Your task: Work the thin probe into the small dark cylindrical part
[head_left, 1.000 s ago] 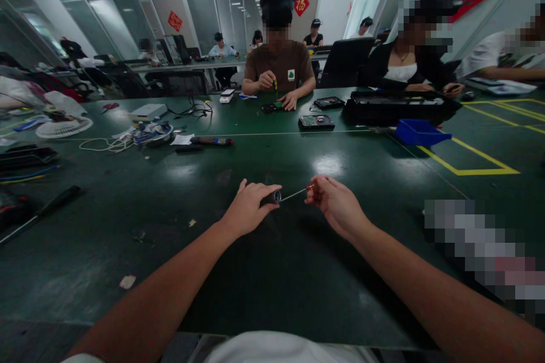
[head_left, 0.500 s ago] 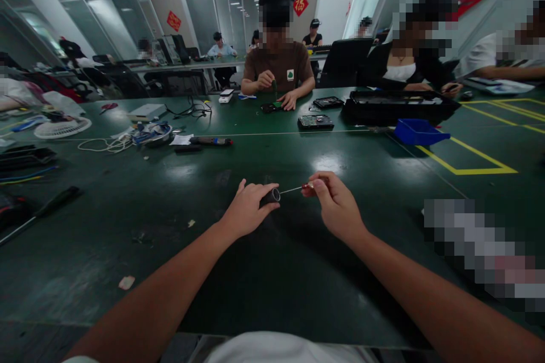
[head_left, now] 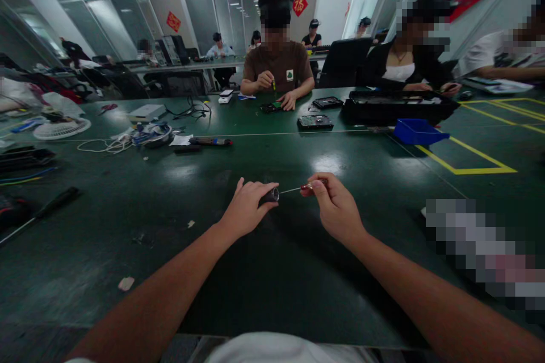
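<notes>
My left hand (head_left: 244,207) is closed round a dark cylindrical part (head_left: 271,195), with its round, light-rimmed end facing right. Most of the cylinder is hidden by my fingers. In my right hand (head_left: 338,201) is a screwdriver (head_left: 307,187) with a reddish see-through handle, held between thumb and fingers. Its thin metal shaft points left at the cylinder's end; whether the tip touches inside I cannot tell. Both hands are just above the green tabletop (head_left: 272,272).
Across the table a person (head_left: 279,65) works on a small device. A blue bin (head_left: 419,131) and a long black casing (head_left: 395,108) stand at the right. A soldering-iron-like tool (head_left: 210,141), a white fan grille (head_left: 62,127) and a long black-handled screwdriver (head_left: 57,201) lie to the left.
Both hands keep almost the same place and grip. The cylinder and the screwdriver have shifted very slightly left.
</notes>
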The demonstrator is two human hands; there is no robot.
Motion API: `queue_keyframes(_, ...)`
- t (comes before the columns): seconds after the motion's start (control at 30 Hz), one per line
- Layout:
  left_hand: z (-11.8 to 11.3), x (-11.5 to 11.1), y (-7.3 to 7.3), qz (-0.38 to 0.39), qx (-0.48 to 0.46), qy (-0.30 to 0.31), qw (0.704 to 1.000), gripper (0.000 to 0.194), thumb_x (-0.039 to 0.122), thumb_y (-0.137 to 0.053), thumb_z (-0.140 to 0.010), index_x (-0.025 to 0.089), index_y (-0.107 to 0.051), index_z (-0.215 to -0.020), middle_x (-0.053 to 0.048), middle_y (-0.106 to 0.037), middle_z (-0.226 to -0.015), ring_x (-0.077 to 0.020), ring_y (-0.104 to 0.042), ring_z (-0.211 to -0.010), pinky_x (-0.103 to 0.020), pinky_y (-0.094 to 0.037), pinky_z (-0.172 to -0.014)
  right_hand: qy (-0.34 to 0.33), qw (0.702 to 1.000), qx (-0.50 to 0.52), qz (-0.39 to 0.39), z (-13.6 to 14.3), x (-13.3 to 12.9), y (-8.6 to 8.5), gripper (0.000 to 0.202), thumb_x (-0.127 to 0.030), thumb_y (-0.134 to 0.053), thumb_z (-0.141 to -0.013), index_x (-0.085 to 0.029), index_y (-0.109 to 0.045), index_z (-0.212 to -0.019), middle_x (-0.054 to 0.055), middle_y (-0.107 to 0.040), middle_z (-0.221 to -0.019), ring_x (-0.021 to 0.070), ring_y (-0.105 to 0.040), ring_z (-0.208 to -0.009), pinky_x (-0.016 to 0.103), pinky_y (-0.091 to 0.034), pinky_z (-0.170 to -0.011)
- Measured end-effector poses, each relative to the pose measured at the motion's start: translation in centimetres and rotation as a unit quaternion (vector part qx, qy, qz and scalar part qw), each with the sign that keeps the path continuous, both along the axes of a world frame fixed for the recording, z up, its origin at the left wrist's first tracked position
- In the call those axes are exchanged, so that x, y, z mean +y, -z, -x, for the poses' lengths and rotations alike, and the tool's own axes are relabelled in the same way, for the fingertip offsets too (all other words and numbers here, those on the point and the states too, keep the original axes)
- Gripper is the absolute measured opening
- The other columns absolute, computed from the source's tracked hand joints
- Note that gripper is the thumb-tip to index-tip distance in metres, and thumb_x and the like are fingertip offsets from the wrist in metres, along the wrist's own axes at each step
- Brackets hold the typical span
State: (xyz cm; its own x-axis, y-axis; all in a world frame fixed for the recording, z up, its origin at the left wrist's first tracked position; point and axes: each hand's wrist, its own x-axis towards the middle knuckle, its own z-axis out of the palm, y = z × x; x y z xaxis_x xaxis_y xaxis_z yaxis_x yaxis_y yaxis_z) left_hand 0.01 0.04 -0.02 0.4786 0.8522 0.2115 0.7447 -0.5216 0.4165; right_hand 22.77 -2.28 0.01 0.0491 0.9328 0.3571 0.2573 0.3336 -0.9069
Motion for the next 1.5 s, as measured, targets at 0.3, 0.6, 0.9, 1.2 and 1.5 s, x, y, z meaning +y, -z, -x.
queue_keyframes(0.3, -0.22, -0.17, -0.52, 0.009, 0.0, -0.003, 1.0, 0.039, 0.032, -0.061, -0.096, 0.029, -0.057, -0.135, -0.005, -0.068, -0.12, -0.0254, -0.058, -0.117, -0.064, -0.018, -0.12, 0.005, 1.0, -0.012, -0.003, -0.07, 0.01, 0.11, 0.024, -0.045, -0.05, -0.1, -0.023, -0.059, -0.101, 0.004, -0.072, -0.088, 0.0216, -0.072, -0.084, 0.038, -0.054, -0.078)
queue_keyframes(0.6, -0.05, -0.03, 0.12, 0.001, -0.014, -0.013, 1.0, 0.039, 0.033, -0.064, -0.095, 0.03, -0.058, -0.133, -0.003, -0.068, -0.12, -0.0248, -0.058, -0.117, -0.063, -0.017, -0.12, -0.019, 0.999, 0.031, 0.019, -0.02, 0.16, 0.23, 0.025, -0.046, -0.051, -0.099, -0.023, -0.06, -0.097, 0.004, -0.072, -0.086, 0.021, -0.072, -0.079, 0.038, -0.056, -0.076)
queue_keyframes(0.9, -0.08, 0.13, 0.35, 0.004, -0.031, -0.026, 0.999, 0.046, 0.033, -0.065, -0.094, 0.028, -0.054, -0.138, -0.005, -0.067, -0.125, -0.0259, -0.057, -0.121, -0.063, -0.018, -0.12, -0.004, 0.999, -0.038, -0.019, 0.22, -0.71, -0.39, 0.021, -0.042, -0.051, -0.1, -0.023, -0.061, -0.101, 0.004, -0.075, -0.088, 0.0215, -0.074, -0.084, 0.036, -0.054, -0.077)
queue_keyframes(1.2, -0.12, 0.18, 0.24, 0.007, -0.035, -0.018, 0.999, 0.032, 0.031, -0.067, -0.092, 0.028, -0.062, -0.124, -0.003, -0.069, -0.117, -0.0254, -0.06, -0.115, -0.063, -0.019, -0.119, 0.011, 1.0, 0.0, -0.001, 0.13, -0.31, -0.12, 0.023, -0.044, -0.052, -0.099, -0.023, -0.061, -0.101, 0.005, -0.073, -0.089, 0.0217, -0.073, -0.084, 0.038, -0.055, -0.078)
queue_keyframes(1.5, -0.11, 0.13, 0.24, 0.011, -0.034, -0.016, 0.999, 0.035, 0.034, -0.065, -0.093, 0.028, -0.061, -0.128, -0.004, -0.069, -0.117, -0.0257, -0.059, -0.115, -0.063, -0.019, -0.119, 0.001, 0.999, 0.046, -0.006, 0.19, -0.36, -0.19, 0.023, -0.045, -0.054, -0.098, -0.023, -0.062, -0.098, 0.004, -0.073, -0.087, 0.02, -0.072, -0.08, 0.037, -0.055, -0.077)
